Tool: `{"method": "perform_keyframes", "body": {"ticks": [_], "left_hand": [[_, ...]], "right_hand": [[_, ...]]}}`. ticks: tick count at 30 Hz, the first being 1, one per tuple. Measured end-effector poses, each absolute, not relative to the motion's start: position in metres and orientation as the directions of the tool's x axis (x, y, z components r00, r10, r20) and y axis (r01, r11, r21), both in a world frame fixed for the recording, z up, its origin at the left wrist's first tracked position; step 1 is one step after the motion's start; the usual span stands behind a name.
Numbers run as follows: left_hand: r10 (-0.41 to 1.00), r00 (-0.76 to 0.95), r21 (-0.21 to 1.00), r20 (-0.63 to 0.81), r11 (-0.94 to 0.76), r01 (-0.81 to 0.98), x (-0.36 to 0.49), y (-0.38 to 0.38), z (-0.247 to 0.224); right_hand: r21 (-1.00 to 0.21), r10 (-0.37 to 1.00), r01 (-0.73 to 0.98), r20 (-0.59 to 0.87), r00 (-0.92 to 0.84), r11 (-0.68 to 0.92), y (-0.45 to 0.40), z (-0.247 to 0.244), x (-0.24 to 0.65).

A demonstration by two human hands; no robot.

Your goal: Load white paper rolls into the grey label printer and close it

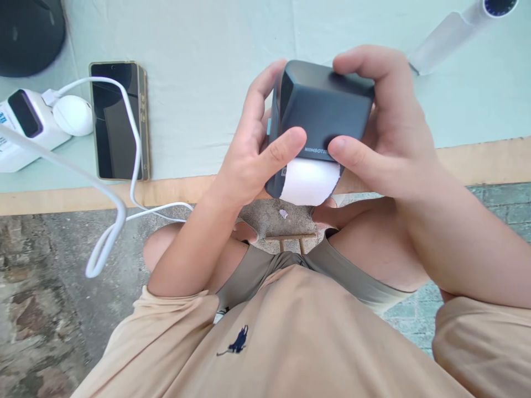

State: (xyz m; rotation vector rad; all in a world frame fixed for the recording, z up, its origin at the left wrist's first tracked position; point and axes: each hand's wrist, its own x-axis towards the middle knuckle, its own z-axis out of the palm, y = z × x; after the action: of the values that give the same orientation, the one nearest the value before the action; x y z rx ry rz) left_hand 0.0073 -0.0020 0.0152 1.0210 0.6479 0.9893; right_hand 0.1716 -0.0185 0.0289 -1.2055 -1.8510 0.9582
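Note:
A dark, boxy label printer marked NIIMBOT is held up over the table's front edge. A short strip of white label paper with a torn-looking end curls out of its near side. My left hand grips the printer's left side, thumb on the front near the lettering. My right hand grips the right side, with a finger on the top and the thumb by the paper slot. The undersides of both grips are hidden behind the printer.
On the left of the pale-covered table lie a smartphone, a white power strip with a plugged-in charger and white cable, and a round black object. A white cylindrical device lies back right.

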Motion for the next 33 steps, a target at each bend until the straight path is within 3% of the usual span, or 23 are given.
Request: {"method": "perform_keyframes", "body": {"ticks": [8,11,17,20,22,25,29,33], "left_hand": [[0.894,0.448,0.901,-0.015,0.205,-0.381,0.007,-0.002,0.018],[0.916,0.396,0.893,-0.064,0.23,-0.388,0.008,-0.003,0.02],[0.878,0.477,0.765,-0.04,0.334,-0.55,0.007,0.0,0.019],[0.865,0.49,0.747,-0.108,0.396,-0.534,0.008,-0.002,0.021],[0.855,0.503,0.743,-0.127,0.418,-0.522,0.009,-0.004,0.022],[0.849,0.5,0.73,-0.173,0.451,-0.514,0.009,-0.007,0.02],[0.848,0.453,0.75,-0.276,0.485,-0.45,0.009,-0.007,0.012],[0.848,0.466,0.759,-0.25,0.471,-0.449,0.012,-0.005,0.013]], "right_hand": [[-0.91,0.938,0.365,0.065,-0.34,0.196,-0.02,0.032,0.169],[-0.908,0.942,0.364,0.085,-0.324,0.207,-0.019,0.031,0.168],[-0.955,0.951,0.224,0.129,-0.282,0.196,-0.022,0.033,0.164],[-0.972,0.969,0.153,0.145,-0.202,0.177,-0.024,0.035,0.162],[-0.958,0.961,0.144,0.224,-0.164,0.247,-0.025,0.035,0.162],[-0.901,0.925,0.232,0.324,-0.2,0.366,-0.023,0.033,0.164],[-0.822,0.921,0.433,0.262,-0.287,0.369,-0.021,0.031,0.168],[-0.753,0.895,0.503,0.264,-0.358,0.424,-0.018,0.033,0.174]]}}
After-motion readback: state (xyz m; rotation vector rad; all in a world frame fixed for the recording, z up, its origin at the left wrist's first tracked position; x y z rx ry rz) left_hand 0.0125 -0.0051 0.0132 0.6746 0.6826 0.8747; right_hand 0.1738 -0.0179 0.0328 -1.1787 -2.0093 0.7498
